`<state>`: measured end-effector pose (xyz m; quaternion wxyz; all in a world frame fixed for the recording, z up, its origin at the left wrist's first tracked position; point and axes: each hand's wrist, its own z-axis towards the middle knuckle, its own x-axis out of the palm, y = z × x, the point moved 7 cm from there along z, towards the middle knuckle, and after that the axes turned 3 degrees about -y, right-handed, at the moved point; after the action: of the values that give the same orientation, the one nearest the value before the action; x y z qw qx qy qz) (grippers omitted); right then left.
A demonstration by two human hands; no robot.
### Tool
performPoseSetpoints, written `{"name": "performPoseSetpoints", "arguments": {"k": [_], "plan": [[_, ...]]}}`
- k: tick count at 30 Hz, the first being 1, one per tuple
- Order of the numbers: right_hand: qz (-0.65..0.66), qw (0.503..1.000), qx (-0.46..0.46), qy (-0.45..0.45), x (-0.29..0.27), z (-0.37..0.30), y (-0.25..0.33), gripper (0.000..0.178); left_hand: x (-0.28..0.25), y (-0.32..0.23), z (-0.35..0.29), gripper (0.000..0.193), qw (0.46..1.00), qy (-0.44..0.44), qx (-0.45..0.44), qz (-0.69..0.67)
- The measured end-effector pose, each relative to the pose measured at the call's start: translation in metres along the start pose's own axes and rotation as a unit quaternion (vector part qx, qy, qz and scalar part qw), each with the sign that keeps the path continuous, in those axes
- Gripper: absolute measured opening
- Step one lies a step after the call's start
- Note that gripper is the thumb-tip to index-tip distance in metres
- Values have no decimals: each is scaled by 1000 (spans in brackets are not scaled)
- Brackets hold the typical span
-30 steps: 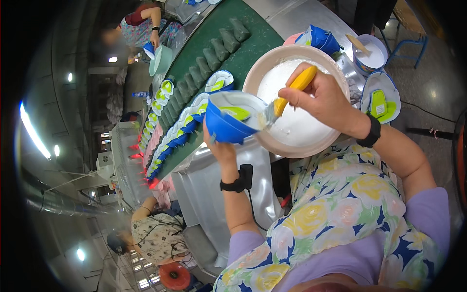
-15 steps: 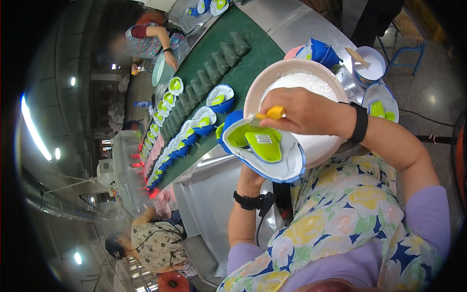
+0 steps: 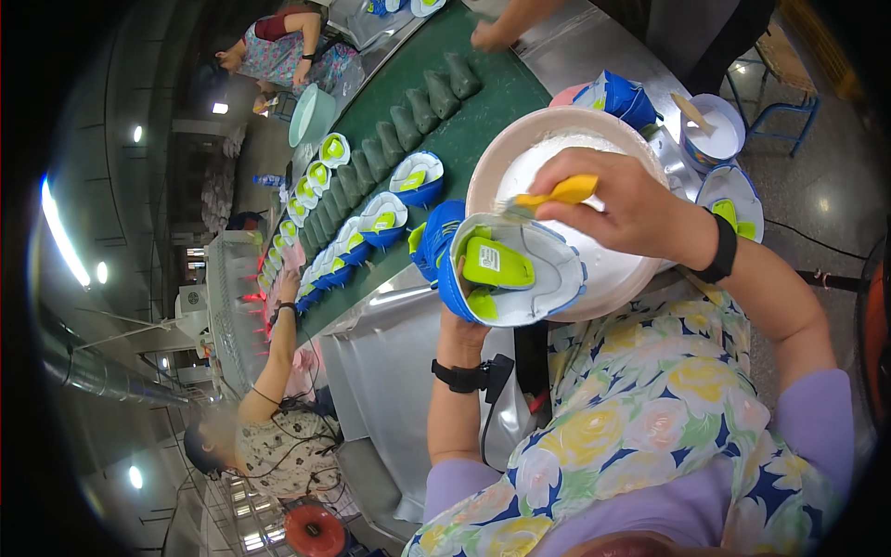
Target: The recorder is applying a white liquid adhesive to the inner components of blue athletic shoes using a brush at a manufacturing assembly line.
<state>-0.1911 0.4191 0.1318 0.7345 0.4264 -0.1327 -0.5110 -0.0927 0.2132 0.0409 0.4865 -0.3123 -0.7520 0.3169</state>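
Note:
My left hand (image 3: 461,336) holds up a blue shoe upper (image 3: 520,278) from underneath, with most of its fingers hidden behind it. The upper's open side faces up and shows a white lining and a lime-green tongue with a small white label. A yellow-handled brush (image 3: 577,188) is gripped in my right hand (image 3: 620,206), its bristles close to the upper's rim; whether they touch it I cannot tell. Beneath both hands stands a wide pale-pink basin (image 3: 486,153) of white liquid or paste.
A green belt (image 3: 501,93) carries rows of similar uppers (image 3: 382,218) and dark-grey toe-shaped pieces (image 3: 406,125). Right of the basin are a white bucket (image 3: 713,130) with a wooden-handled tool and another upper (image 3: 731,200). A co-worker's hand (image 3: 487,35) reaches over the belt's near end; other people work beyond.
The upper has turned in my left hand, bringing its label side upward. My right hand and brush have shifted right. A co-worker's arm has come in over the belt; another person now reaches onto it.

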Motion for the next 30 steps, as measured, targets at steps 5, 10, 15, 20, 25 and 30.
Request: {"name": "performPoseSetpoints", "arguments": {"k": [5,10,15,20,25,30], "plan": [[-26,988,-143,57,14,0,18,15,-2,-17,-5,54,986,72,141,52],[-34,994,-5,105,-4,-12,3,20,-17,-11,-12,55,986,34,153,58],[-31,993,-93,-68,-13,9,15,23,-22,-4,-12,56,986,12,155,66],[-48,995,93,7,3,11,-29,25,-39,-15,-4,56,981,-17,172,84],[-25,971,236,-19,-11,-7,-56,33,-60,-34,14,57,972,-45,211,90],[40,961,264,-74,-21,-42,-66,23,-152,-64,78,29,950,-213,163,159]]}}
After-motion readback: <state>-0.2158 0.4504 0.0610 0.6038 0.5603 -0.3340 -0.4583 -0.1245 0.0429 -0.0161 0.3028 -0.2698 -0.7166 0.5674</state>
